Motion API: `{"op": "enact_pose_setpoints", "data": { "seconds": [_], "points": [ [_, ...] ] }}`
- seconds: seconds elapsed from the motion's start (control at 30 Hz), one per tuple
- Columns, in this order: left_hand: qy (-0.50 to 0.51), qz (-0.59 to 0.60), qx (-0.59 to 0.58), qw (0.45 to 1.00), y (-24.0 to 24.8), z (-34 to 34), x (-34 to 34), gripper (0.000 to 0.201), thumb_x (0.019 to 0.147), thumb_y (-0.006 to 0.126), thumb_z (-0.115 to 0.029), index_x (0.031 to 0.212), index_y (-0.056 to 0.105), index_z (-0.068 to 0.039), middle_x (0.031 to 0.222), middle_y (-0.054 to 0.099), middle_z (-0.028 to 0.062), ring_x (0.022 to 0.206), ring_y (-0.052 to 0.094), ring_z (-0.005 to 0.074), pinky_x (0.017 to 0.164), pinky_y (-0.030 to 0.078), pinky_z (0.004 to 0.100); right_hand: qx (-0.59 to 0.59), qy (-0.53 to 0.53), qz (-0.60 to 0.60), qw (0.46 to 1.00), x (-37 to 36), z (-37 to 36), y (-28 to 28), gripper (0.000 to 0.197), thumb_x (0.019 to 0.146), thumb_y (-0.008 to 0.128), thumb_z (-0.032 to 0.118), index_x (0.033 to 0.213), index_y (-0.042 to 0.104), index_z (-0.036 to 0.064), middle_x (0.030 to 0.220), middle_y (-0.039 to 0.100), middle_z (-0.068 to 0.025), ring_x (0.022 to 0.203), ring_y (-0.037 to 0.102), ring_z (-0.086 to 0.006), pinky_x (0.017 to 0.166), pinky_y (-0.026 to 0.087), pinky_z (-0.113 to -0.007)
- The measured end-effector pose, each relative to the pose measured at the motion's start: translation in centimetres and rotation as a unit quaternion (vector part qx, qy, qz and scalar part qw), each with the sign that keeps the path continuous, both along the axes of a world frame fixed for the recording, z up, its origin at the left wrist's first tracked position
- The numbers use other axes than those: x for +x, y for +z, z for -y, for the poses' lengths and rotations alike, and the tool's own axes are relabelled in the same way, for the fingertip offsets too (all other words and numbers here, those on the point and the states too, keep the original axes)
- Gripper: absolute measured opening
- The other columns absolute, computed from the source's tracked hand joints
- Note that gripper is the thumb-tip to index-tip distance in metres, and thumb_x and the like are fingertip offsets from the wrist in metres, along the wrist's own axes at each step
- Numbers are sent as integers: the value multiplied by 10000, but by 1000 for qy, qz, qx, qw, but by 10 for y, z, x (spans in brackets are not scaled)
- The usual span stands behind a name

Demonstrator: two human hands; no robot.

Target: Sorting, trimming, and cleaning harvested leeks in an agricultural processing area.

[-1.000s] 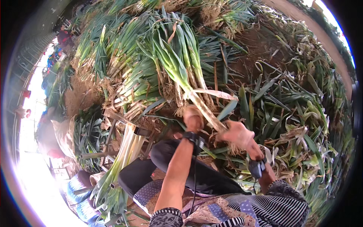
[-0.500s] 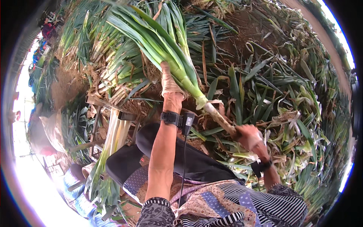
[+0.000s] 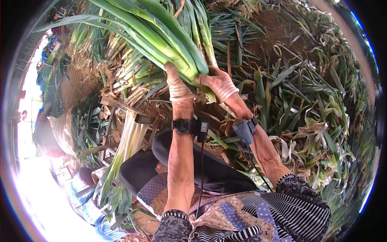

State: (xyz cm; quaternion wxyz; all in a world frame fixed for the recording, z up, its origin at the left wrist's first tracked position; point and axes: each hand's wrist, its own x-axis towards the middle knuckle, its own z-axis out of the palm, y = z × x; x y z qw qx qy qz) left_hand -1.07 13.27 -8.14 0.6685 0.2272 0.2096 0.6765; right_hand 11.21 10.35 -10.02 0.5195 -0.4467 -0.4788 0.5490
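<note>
A large leek (image 3: 173, 50) with long green leaves slants from the upper left down toward the middle. My left hand (image 3: 177, 84), wrapped in pale tape, grips it from the left where the leaves join the stem. On the other side my right hand (image 3: 219, 84), also taped, is closed on the base of the leaves with the thumb pressed against it. A loosened leaf end (image 3: 209, 96) hangs under my hands. Most of the pale stem is hidden behind my right hand and wrist.
Heaped leeks (image 3: 133, 68) lie at the upper left. A pile of stripped leaves (image 3: 298, 101) covers the right. By my left knee, several cleaned leeks (image 3: 131, 137) rest across a metal frame (image 3: 108, 129). Cables hang from both wrist straps.
My right hand has moved from the lower right, at the stem's root end, up and left to the leaf base beside my left hand. My left hand keeps its hold on the leek.
</note>
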Motion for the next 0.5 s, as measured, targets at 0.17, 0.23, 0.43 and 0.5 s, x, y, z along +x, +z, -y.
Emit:
{"op": "enact_pose_setpoints", "data": {
  "seconds": [0.17, 0.23, 0.43, 0.5],
  "points": [
    [-30, -48, -42, 998, -1, 6, -9, 938, 556, 576, -817, 1131, 501, -80, 804, 579, 55, 612, 571, 205, 560, 485, 366, -142, -80, -92, 982, 1, -3, -6, 280, 793, 672, 165, 1010, 621, -5, 878, 656, -45, 751, 589, -114, 686, 466, -254],
    [-22, -18, -45, 999, 11, 8, -9, 855, 541, 533, -844, 961, 536, -100, 688, 556, 49, 553, 549, 204, 514, 461, 350, -229, -137, 90, 959, 41, 10, -61, 292, 816, 629, 266, 1003, 648, 41, 864, 660, -49, 751, 587, -135, 674, 458, -288],
    [6, 60, -15, 998, 53, 17, -51, 773, 537, 507, -869, 721, 545, -119, 551, 470, 15, 489, 443, 153, 429, 328, 270, -358, -60, 602, 711, 216, 219, -156, 310, 780, 552, 304, 958, 636, 65, 954, 622, -199, 897, 580, -393, 731, 457, -433],
    [11, 86, -21, 996, 57, 13, -41, 780, 519, 522, -868, 726, 545, -116, 554, 467, 13, 488, 423, 145, 430, 296, 260, -474, -68, 634, 607, 287, 289, -135, 376, 721, 601, 331, 982, 640, 63, 1034, 618, -204, 981, 575, -390, 808, 454, -434]
  ]
}}
